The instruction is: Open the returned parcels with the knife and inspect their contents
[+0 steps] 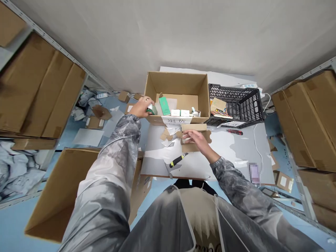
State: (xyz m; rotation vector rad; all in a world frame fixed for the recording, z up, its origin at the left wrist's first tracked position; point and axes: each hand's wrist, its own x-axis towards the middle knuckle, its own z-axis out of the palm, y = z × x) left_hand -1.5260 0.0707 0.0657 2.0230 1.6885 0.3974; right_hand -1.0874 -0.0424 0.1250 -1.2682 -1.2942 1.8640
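Observation:
My left hand [142, 106] reaches over the left wall of a large cardboard box [177, 82], its fingers closed on a small green-and-white box [152, 109]. Inside the same container lie an upright-leaning green box [164, 105], two small white boxes [180, 112] and a white item [195, 112] at the right corner. My right hand [194, 137] is over a small opened cardboard carton [193, 127] in front of the large box. Its fingers are stretched out and slightly apart, and I see nothing held in them.
A black plastic crate [237, 99] with small packets stands to the right. On the table lie a yellow-black utility knife [179, 160], a red-black tool [234, 132] and torn cardboard scraps [168, 136]. Another open carton [65, 189] stands at lower left. Shelves with cartons flank both sides.

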